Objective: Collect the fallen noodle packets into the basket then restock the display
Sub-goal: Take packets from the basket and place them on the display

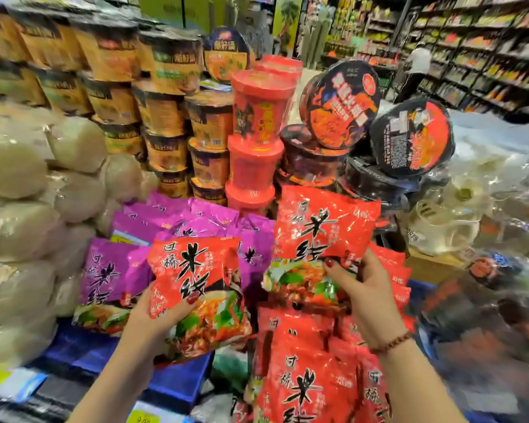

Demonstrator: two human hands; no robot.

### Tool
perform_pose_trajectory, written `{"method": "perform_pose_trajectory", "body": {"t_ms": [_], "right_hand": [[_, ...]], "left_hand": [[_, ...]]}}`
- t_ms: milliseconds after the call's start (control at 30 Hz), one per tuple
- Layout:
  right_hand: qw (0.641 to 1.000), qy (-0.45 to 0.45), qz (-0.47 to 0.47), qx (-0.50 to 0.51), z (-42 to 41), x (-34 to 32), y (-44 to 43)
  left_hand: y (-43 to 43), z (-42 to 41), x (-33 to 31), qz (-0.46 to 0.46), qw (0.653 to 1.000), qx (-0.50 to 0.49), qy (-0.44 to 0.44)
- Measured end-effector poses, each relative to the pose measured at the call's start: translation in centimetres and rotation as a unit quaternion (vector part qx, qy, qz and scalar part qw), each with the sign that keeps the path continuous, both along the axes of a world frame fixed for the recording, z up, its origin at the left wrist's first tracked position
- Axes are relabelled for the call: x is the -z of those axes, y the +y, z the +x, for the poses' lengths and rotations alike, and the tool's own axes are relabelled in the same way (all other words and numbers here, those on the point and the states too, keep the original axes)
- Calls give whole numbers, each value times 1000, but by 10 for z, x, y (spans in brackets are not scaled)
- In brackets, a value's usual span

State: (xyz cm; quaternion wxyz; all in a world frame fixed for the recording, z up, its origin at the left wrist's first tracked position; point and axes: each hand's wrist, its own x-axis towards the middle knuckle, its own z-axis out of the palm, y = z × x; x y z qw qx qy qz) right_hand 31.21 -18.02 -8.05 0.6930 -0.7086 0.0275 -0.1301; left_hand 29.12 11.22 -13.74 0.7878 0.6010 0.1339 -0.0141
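My left hand [158,315] grips a red noodle packet [196,288] by its lower left corner, thumb on its front, held in front of the purple packets. My right hand [361,288] pinches a second red noodle packet [321,236] at its lower edge and holds it upright above a stack of red packets [303,377]. Several purple noodle packets [153,239] lie on the display to the left of that stack. No basket shows in the view.
Stacked cup noodles [162,117] fill the back left, red tubs [257,138] the middle, black bowl noodles [409,138] the right. Clear bags of pale noodles [28,193] pile at the left. A blue shelf edge [83,349] runs below. A person [416,71] stands in the far aisle.
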Motion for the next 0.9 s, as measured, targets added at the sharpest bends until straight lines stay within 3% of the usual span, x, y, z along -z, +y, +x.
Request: {"method": "perform_pose_trajectory", "body": {"t_ms": [267, 567, 767, 900], "right_hand": [[994, -90, -34, 47, 111, -10, -92], [996, -66, -54, -8, 168, 25, -102], [985, 3, -121, -124, 172, 36, -105], [979, 11, -177, -100, 172, 44, -101]], "left_hand": [[-42, 51, -35, 41, 998, -7, -37], [-78, 98, -38, -3, 999, -24, -48], [-95, 105, -34, -19, 999, -29, -33], [-101, 102, -31, -11, 999, -14, -26]]}}
